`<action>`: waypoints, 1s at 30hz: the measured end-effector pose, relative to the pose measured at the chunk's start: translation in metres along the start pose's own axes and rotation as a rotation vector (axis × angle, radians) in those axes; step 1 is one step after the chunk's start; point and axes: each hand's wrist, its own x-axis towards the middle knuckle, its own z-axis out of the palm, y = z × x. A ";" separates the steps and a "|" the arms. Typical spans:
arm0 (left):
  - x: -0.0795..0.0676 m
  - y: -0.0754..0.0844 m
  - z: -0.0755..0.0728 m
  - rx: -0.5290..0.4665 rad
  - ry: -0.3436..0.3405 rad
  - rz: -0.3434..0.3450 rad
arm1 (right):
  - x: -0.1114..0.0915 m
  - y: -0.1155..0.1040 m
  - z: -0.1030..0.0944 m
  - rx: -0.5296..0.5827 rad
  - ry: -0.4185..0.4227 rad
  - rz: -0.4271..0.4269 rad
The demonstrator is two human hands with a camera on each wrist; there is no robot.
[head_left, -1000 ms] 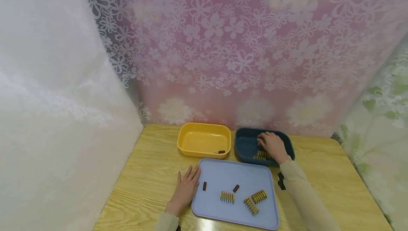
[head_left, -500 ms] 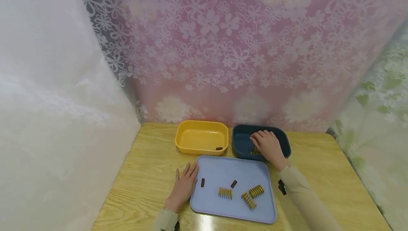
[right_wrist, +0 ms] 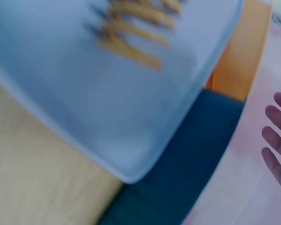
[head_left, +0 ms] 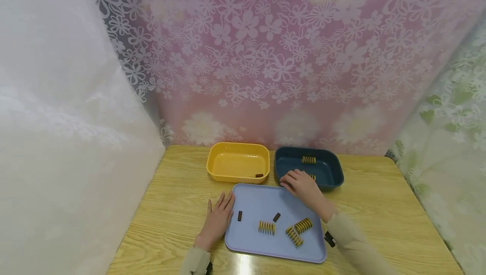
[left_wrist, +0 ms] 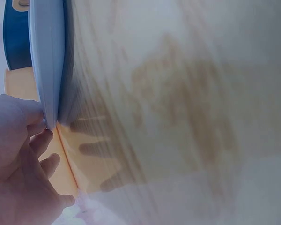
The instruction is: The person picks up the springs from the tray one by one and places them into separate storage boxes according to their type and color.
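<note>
From the head view, with twelve o'clock at the far edge of the lilac tray: at nine to ten, left hand, fingers spread against the rim, holding no spring. Just inside, at nine, a left dark spring. Beyond the tray at eleven, a yellow box, with a lone dark piece at its own four o'clock.

Near tray centre, a yellow coil; close by, at its one to two o'clock, a second dark spring. Toward four and three, a lower yellow spring and an upper yellow spring, touching or nearly so; impossible to tell which.

At one, across the near side of a blue box, right hand, fingers loosely apart in the right wrist view, gripping nothing visible. Half a second ago, deeper over the box; now drawn back toward seven o'clock, uncovering a far yellow spring at the box's twelve. Partly behind the hand, a near yellow spring. On the tray, no change. Judging by this, probably a finished release into the blue box, with right hand free and five springs still on the tray.
</note>
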 end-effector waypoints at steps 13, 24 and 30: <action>0.002 0.001 -0.002 -0.001 -0.012 -0.004 | -0.018 -0.050 0.008 0.171 -0.274 -0.055; 0.001 0.000 -0.002 -0.012 -0.010 -0.006 | -0.024 -0.056 0.013 0.217 -0.444 -0.025; 0.000 -0.001 0.000 -0.020 -0.015 -0.012 | -0.027 -0.057 0.019 0.170 -0.461 -0.024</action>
